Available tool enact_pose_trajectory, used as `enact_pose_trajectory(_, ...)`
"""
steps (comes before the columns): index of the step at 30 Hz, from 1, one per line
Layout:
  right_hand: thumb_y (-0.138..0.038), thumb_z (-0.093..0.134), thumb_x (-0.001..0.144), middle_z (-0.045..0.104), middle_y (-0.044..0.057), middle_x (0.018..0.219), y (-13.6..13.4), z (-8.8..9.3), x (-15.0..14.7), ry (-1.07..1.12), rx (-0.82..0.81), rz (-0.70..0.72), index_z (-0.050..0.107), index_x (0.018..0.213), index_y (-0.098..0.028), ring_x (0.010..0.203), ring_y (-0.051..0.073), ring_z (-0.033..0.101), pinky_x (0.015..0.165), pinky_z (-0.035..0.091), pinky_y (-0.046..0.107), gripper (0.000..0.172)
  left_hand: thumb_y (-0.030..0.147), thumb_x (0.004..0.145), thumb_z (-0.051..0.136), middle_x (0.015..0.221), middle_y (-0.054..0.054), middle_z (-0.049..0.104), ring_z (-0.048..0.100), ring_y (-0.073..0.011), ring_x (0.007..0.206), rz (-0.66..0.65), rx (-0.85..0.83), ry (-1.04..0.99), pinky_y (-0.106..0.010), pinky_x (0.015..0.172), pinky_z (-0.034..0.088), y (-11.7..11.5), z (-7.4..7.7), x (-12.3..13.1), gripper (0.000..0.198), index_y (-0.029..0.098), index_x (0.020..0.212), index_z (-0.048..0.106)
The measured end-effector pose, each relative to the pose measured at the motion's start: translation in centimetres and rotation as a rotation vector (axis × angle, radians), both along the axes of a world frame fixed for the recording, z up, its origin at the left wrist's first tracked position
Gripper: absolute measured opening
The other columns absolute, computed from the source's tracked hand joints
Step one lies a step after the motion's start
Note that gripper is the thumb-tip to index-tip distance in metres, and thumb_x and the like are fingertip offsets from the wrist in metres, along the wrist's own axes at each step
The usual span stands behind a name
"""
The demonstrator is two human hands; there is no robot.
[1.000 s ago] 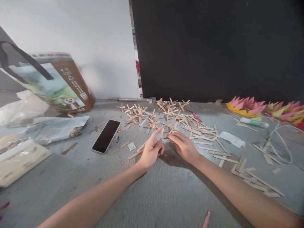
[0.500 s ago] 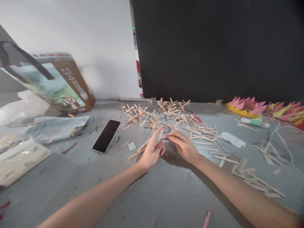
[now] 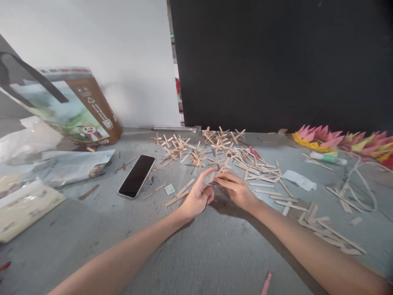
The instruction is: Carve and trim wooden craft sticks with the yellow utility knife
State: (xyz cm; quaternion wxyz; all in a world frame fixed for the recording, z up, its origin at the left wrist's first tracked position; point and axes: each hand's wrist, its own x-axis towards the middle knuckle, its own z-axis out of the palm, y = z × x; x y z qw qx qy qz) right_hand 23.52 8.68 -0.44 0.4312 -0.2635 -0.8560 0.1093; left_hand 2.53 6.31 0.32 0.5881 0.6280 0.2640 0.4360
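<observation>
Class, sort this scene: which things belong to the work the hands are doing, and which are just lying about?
In the work: left hand, right hand, small piece between them, loose wooden sticks, stick crosses.
Lying about: phone, brown bag, paper flowers, plastic packet.

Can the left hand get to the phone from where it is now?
Probably yes. The phone lies flat just left of the left hand, with only a few loose sticks between. Its fingertips meet those of the right hand, though, so it may be occupied.
</observation>
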Motion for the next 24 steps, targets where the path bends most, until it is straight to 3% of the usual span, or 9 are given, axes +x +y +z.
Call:
enact_pose_trajectory(20, -0.010, 0.047, 0.105, 0.069, 0.007, 0.118, -0.06, 0.07, 0.02, 0.033, -0.021, 0.042, 0.065, 0.136, -0.031, 0.108, 0.022, 0.064, 0.089, 0.059, 0.040, 0.041, 0.027, 0.104, 0.047, 0.061, 0.009, 0.039, 0.034, -0.0087, 0.053, -0.014, 0.014, -0.028, -0.022, 0.056, 0.030, -0.30, 0.02, -0.02, 0.054, 0.016, 0.155, 0.033)
enact_pose_trajectory(24, -0.010, 0.048, 0.105, 0.070, 0.008, 0.115, -0.14, 0.08, -0.02, 0.042, -0.042, 0.048, 0.068, 0.132, -0.029, 0.107, 0.023, 0.064, 0.090, 0.058, 0.041, 0.038, 0.017, 0.099, 0.049, 0.061, 0.010, 0.036, 0.033, -0.0086, 0.053, -0.033, 0.017, -0.006, -0.021, 0.055, 0.029, -0.28, -0.11, -0.02, 0.057, 0.019, 0.154, 0.034)
